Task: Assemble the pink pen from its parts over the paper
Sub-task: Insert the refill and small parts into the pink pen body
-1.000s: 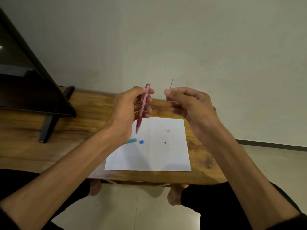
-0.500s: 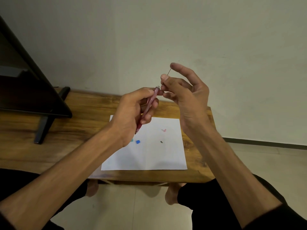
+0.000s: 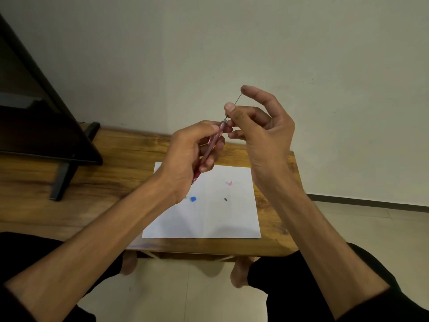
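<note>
My left hand (image 3: 188,156) grips the pink pen barrel (image 3: 214,141), tilted with its open end up and to the right, above the white paper (image 3: 209,217). My right hand (image 3: 262,126) pinches a thin grey rod (image 3: 238,99) between thumb and fingers, with the index fingertip on the rod's top. The rod's lower end meets the barrel's open end. On the paper lie a small pink part (image 3: 229,183), a small dark part (image 3: 225,199), a blue part (image 3: 193,198) and a teal part (image 3: 185,197) mostly hidden behind my left wrist.
The paper lies on a wooden table (image 3: 104,173) against a plain wall. A dark screen on a black stand (image 3: 44,126) occupies the table's left side. My legs and feet show below the table's front edge, over a tiled floor.
My right hand brought the thin rod from beside the barrel to its open end and holds it there. The left hand tilted the barrel slightly toward the right hand.
</note>
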